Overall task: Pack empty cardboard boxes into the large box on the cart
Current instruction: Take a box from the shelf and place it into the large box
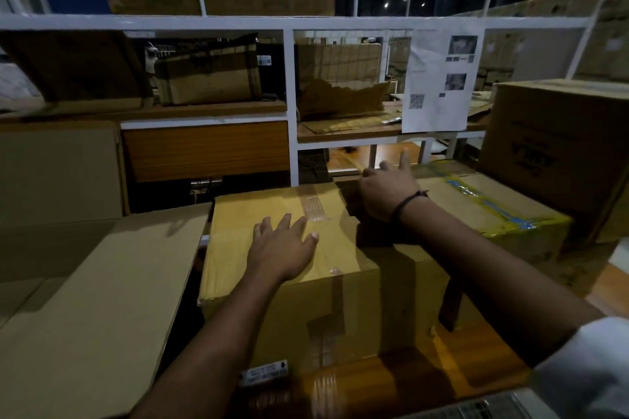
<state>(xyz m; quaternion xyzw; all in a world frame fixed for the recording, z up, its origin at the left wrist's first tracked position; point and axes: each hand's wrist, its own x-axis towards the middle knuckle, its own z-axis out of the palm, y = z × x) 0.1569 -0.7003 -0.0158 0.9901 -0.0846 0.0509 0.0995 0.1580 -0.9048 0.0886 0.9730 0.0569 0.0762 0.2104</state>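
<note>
A taped yellow-brown cardboard box (238, 248) stands in the middle of the view. My left hand (282, 245) lies flat on its top with the fingers spread. My right hand (388, 190) reaches past the box's far right corner, its index finger pointing up and away and the other fingers loosely bent; I cannot tell whether it touches the box. To the left, a wide cardboard flap (98, 309) of a large box slopes toward me. A second box with blue and yellow tape (490, 211) sits to the right, behind my right arm.
A white metal shelf frame (289, 85) with several cardboard boxes stands straight ahead. A printed paper sheet (439, 85) hangs from it. A big brown box (558, 146) stands at the right. An orange wooden surface (476, 360) lies under the boxes.
</note>
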